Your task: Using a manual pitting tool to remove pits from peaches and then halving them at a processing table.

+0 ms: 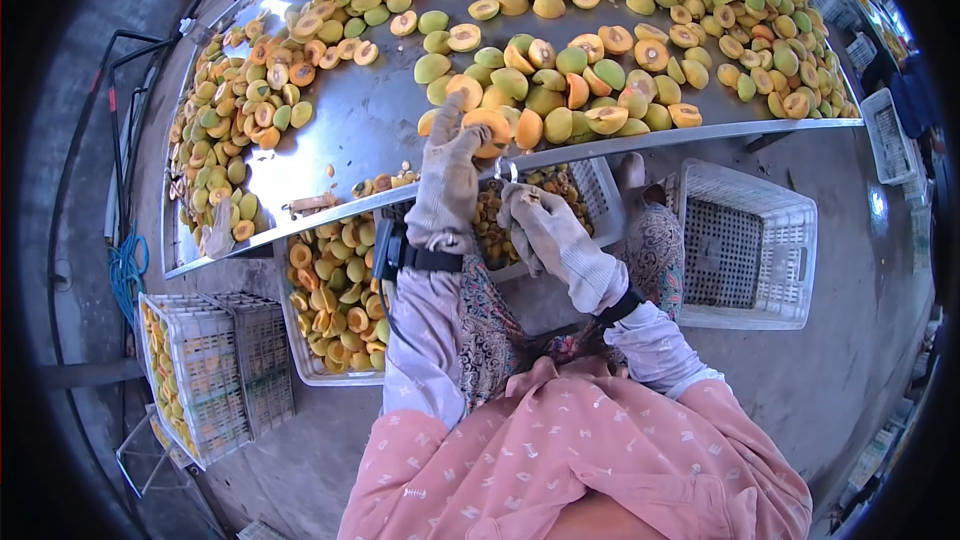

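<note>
My left hand (451,165), in a pale work glove, holds an orange-fleshed stone-fruit half (489,130) above the table's front edge. Just right of it, my right hand (541,216), also gloved, grips a small metal pitting tool (506,168) with a looped end. The loop points up toward the fruit but looks apart from it; the handle is hidden in my fist. Beyond my left fingers lies a heap of green and yellow fruit halves (546,82), several showing their stones. Below my hands, a white crate (604,191) holds small brownish pieces, probably stones.
A metal-topped table (349,124) with a raised rim carries more halves (259,105) at left and a glove (218,229). Beneath its edge stands a crate of hollowed halves (337,379). Other crates stand left (206,382) and right (799,262). A blue hose (127,266) hangs at far left.
</note>
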